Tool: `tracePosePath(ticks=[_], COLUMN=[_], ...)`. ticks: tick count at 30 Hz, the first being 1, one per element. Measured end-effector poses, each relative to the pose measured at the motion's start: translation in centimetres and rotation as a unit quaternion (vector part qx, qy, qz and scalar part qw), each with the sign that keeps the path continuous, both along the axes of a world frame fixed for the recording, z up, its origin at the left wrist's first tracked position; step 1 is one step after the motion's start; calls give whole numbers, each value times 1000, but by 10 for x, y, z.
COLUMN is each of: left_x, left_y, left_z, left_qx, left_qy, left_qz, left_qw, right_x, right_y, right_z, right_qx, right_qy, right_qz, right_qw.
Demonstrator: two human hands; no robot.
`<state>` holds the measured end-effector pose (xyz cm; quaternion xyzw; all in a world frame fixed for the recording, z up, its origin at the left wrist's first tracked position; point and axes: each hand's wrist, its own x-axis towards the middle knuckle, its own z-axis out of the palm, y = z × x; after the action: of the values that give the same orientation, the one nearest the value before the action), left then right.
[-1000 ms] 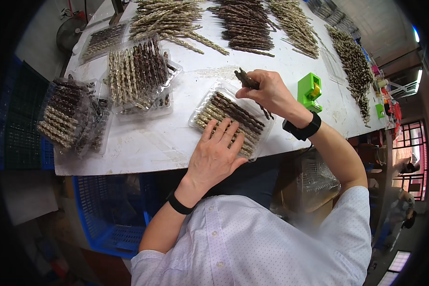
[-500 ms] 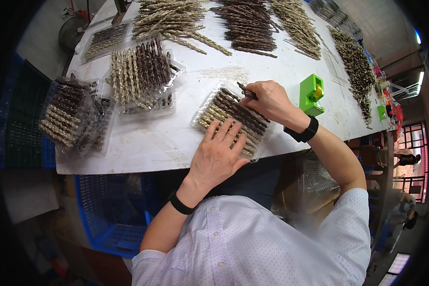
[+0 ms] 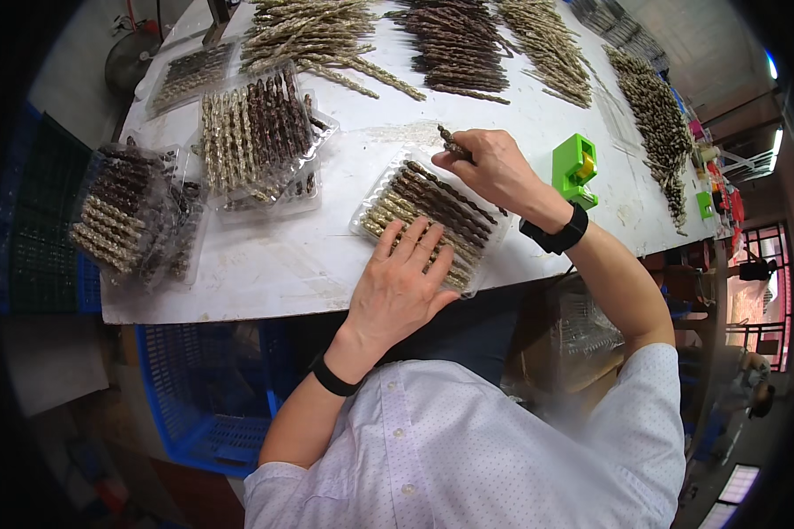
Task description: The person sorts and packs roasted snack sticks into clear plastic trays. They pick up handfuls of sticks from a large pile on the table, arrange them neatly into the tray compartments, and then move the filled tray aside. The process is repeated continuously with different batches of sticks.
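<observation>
Gripping a dark brown stick (image 3: pixel 451 138) over a clear plastic tray (image 3: pixel 381 183)

Two hands are at work at the white desk (image 3: pixel 282 269). The left hand (image 3: pixel 399 280) lies flat with its fingers spread across the tray's contents, gripping nothing. The right hand (image 3: pixel 496 172) is closed on the stick over the tray's far side; at least one stick shows, and whether the palm hides more cannot be told.

One tray lies under the hands, slanted, at the near edge of the desk. It is see-through and ribbed, with gold sticks (image 3: pixel 384 212) side by side on its left and dark brown ones on its right, all knobbly, twisted and glossy. The left hand covers part of the rows, so their number is unclear.

Four loose piles line the back and right: two pale gold piles (image 3: pixel 307 35), one dark brown pile (image 3: pixel 457 51) and one olive-brown pile (image 3: pixel 657 128). Filled trays stand in three places on the left: a middle stack (image 3: pixel 256 132) of at least two, a far-left group (image 3: pixel 119 212), and a back tray (image 3: pixel 190 75). One green tape dispenser (image 3: pixel 573 163) sits right of the right hand.
</observation>
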<state>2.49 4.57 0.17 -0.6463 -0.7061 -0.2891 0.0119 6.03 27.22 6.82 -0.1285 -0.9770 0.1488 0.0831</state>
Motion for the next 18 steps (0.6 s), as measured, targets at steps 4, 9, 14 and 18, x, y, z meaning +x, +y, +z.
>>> tracePosePath(ticks=[4,9,14,18], left_x=[0,0,0,0], left_y=[0,-1,0,0], left_z=[1,0,2,1], left_qx=[1,-1,0,-1], left_qy=[-1,-3,-5,-8], left_qz=[-2,0,-2,-2], left_qw=[1000,1000,1000,1000], right_x=[2,1,1,4], right_y=[5,6,6,8], right_z=[-9,-13,-12,-25], right_qx=[-45,-59,-43,-23], right_qy=[87,95,120,111], right_qz=[22,26,32,32], right_qw=[995,993,991,993])
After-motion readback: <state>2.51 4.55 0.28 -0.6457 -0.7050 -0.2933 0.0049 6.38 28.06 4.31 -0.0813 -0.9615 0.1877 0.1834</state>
